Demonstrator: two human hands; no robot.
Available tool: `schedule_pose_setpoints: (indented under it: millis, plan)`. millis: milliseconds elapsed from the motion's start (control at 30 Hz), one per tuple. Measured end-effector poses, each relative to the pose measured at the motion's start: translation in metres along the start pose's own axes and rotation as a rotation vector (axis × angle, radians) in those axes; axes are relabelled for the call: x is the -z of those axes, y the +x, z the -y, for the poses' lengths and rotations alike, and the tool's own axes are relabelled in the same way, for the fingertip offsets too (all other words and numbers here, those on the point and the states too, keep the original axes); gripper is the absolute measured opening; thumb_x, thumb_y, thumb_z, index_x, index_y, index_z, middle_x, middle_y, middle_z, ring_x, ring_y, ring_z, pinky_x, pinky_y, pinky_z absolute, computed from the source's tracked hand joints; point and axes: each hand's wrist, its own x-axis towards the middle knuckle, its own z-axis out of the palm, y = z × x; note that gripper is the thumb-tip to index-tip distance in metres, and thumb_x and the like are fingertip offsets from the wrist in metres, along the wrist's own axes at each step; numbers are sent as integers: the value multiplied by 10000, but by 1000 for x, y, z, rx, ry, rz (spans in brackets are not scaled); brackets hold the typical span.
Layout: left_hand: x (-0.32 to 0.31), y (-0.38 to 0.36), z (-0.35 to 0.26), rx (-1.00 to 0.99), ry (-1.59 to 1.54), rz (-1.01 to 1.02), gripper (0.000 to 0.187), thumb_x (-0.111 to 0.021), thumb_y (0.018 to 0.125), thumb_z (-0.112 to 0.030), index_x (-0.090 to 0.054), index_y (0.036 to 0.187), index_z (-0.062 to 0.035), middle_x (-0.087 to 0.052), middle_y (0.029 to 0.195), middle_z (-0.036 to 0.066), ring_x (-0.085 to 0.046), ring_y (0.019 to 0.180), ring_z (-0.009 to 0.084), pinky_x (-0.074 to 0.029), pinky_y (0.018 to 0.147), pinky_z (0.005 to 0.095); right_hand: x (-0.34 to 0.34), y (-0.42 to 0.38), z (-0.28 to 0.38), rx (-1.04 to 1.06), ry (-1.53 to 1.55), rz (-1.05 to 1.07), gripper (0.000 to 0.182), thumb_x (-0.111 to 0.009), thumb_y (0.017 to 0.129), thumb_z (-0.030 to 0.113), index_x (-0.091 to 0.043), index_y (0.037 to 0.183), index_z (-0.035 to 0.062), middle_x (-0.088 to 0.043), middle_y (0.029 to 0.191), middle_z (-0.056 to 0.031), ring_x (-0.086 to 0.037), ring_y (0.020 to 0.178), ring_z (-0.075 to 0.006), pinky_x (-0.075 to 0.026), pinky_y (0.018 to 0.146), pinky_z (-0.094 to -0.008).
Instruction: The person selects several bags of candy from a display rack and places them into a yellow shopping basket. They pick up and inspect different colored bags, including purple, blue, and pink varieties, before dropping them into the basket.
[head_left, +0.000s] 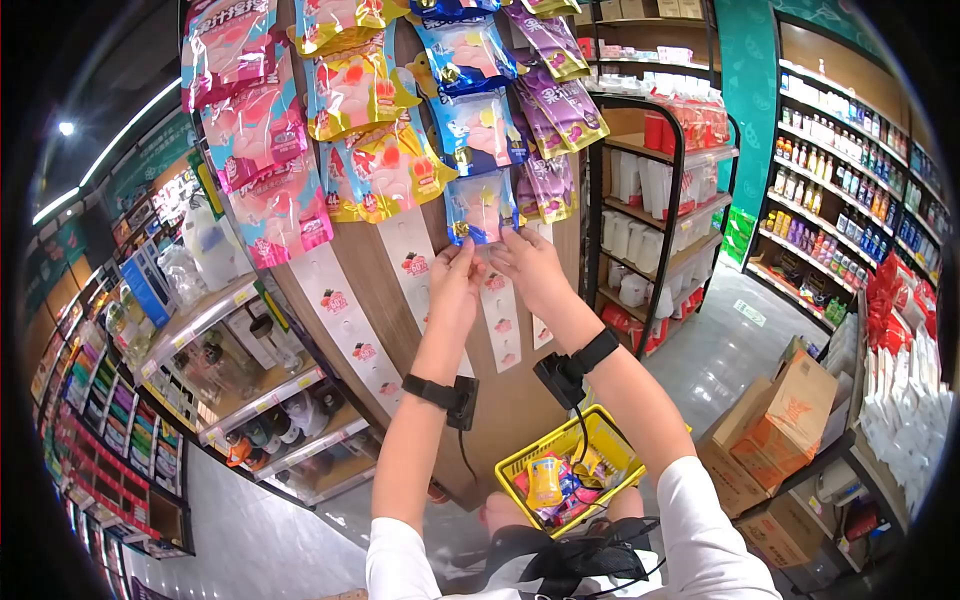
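Observation:
Both arms reach up to a wooden display column with hanging snack bags. My left hand (457,272) and my right hand (529,262) both pinch the bottom edge of a blue snack bag (480,206), the lowest one on its white hanging strip (497,315). Pink bags (268,150), yellow bags (372,120) and purple bags (555,110) hang in neighbouring columns. Each wrist carries a black band with a small device.
A yellow shopping basket (520,463) with several snack packs sits below my arms. Cardboard boxes (780,425) stand on the floor at the right. A black rack of white cups (650,215) stands behind the column. Shelves of goods line both sides.

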Motion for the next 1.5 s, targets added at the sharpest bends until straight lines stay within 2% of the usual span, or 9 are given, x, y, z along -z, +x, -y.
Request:
schedule_pose_setpoints:
  millis: [133, 333, 633, 767, 933, 1100, 1167, 1367, 1500]
  plan:
    - [-3, -4, -8, 19, -17, 46, 204, -602, 844, -134, -466, 943, -17, -525, 800, 16, -480, 606, 45, -426, 546, 163, 0, -2, 12, -44, 32, 83, 323, -585, 851, 208, -446, 1050, -5, -551, 966, -97, -544, 877, -168, -433, 831, -321]
    - [-18, -16, -35, -48, -5, 82, 222, -600, 848, -137, -450, 960, -17, -520, 854, 56, -402, 538, 31, -346, 474, 170, -8, -5, 20, -8, 35, 121, 368, -595, 844, 215, -434, 1055, -40, -553, 1004, -144, -564, 916, -218, -460, 800, -320]
    - [-1, -52, -18, 69, -37, 57, 157, -574, 864, -128, -429, 875, -67, -518, 845, 55, -375, 517, 31, -324, 464, 171, 17, -35, 12, -75, -38, 186, 284, -590, 847, 192, -465, 998, -13, -567, 944, -111, -569, 804, -164, -459, 745, -294]
    - [28, -78, 15, 151, -3, 108, 201, -576, 864, -144, -439, 983, -56, -463, 698, -28, -391, 518, 41, -323, 464, 181, 52, -64, -8, -181, -110, 175, 243, -595, 845, 168, -488, 1004, 18, -585, 949, -82, -568, 845, -154, -448, 762, -304]
    - [74, -124, 69, 428, 31, 172, 272, -599, 848, -150, -455, 1059, -54, -477, 702, -35, -369, 470, 35, -296, 419, 180, 112, -128, -37, -363, -178, 170, 269, -602, 838, 165, -512, 1041, 14, -592, 961, -75, -576, 833, -140, -463, 683, -278]
    - [113, -172, 139, 731, 147, 166, 180, -601, 849, -163, -467, 937, -84, -429, 646, -38, -365, 471, 23, -292, 418, 168, 170, -197, -65, -609, -500, 145, 200, -585, 853, 187, -550, 995, 50, -595, 942, -52, -571, 823, -121, -453, 699, -261]
    - [129, -195, 170, 855, 163, 111, 153, -590, 852, -150, -473, 912, -72, -534, 679, 4, -373, 439, 22, -257, 362, 158, 209, -214, -97, -738, -527, 135, 198, -587, 853, 200, -563, 976, 47, -601, 933, -55, -574, 823, -126, -447, 701, -252]
    - [183, -255, 266, 1221, 511, 319, 80, -618, 787, -128, -559, 773, -76, -525, 592, -17, -368, 422, 42, -260, 369, 191, 281, -260, -157, -1033, -288, -153, 231, -612, 831, 212, -557, 977, 42, -621, 932, -90, -579, 850, -166, -444, 694, -253]
    - [199, -275, 294, 1250, 589, 276, 95, -613, 792, -167, -593, 761, -79, -512, 578, -30, -372, 421, 58, -267, 379, 207, 288, -282, -174, -1084, -340, -243, 180, -581, 835, 165, -554, 931, 14, -601, 795, -97, -553, 635, -179, -444, 527, -270]
